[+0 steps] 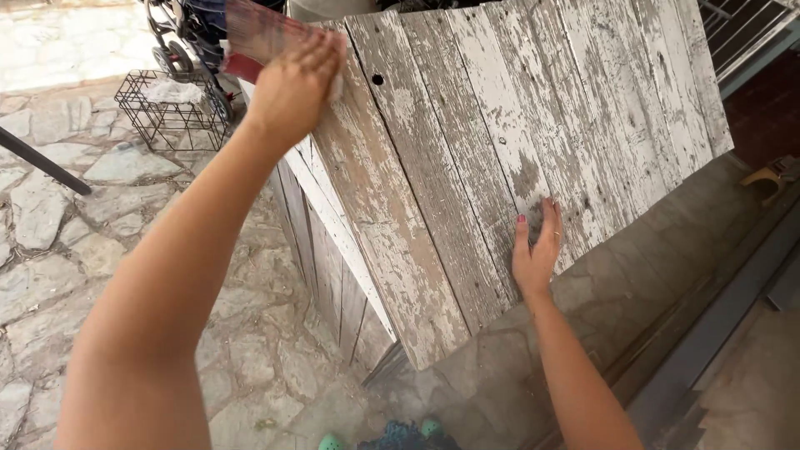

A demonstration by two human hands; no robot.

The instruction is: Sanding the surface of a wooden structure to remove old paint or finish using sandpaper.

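Observation:
A large panel of weathered wooden planks (467, 150) with flaking white paint leans tilted in front of me, its lower edge resting on a grey stone ledge (633, 275). My left hand (293, 87) is raised to the panel's upper left edge and grips it there, fingers curled over the top. My right hand (536, 248) lies flat on the lower part of the panel's face, fingers spread, near the bottom edge. A second wooden panel (329, 267) stands behind and below the first, mostly hidden.
The ground at left is irregular stone paving (58, 233). A black wire basket (171, 108) sits on it at the back, beside a wheeled cart (179, 42). A dark pole (42, 162) slants at far left. A metal rail (733, 292) runs along the right.

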